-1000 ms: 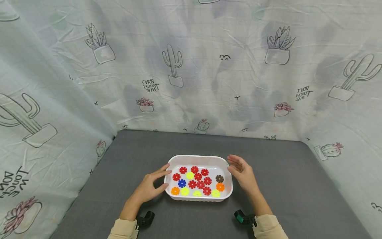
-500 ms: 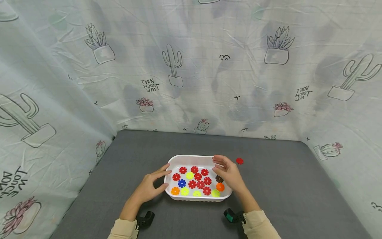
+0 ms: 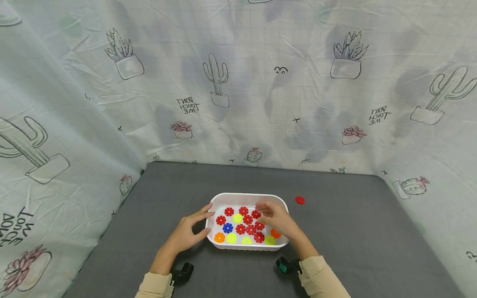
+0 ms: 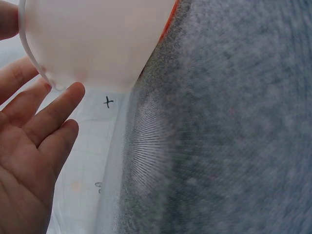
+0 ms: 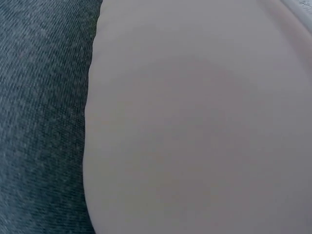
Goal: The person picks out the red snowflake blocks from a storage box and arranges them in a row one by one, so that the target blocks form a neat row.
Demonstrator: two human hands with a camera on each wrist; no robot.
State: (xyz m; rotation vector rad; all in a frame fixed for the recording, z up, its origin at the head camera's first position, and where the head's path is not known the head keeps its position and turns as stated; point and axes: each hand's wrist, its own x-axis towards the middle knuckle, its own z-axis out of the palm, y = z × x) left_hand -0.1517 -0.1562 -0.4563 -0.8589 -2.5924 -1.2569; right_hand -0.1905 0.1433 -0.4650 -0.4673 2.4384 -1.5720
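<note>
White plastic tray at centre of grey felt table in head view, filled with flat flower-shaped discs: mostly red, plus yellow-green, orange and one blue disc. Left hand against left outer wall of tray, fingers straight and spread, thumb at near corner, nothing gripped. Right hand above right half of tray, fingers bent toward red discs, hiding discs beneath; whether anything pinched, cannot tell. Single red disc apart on table, just beyond tray's far right corner. Cactus-print cloth closing off rear and both sides; beige sleeves and dark wrist mounts at bottom edge. Left wrist view: tray wall close up, translucent, orange tint showing at its right edge; straight fingers touching rim; grey table to right, printed cloth in narrow strip beside it. Right wrist view: pale tray wall filling most of frame and blocking all else; strip of grey table at left; hand not shown.
</note>
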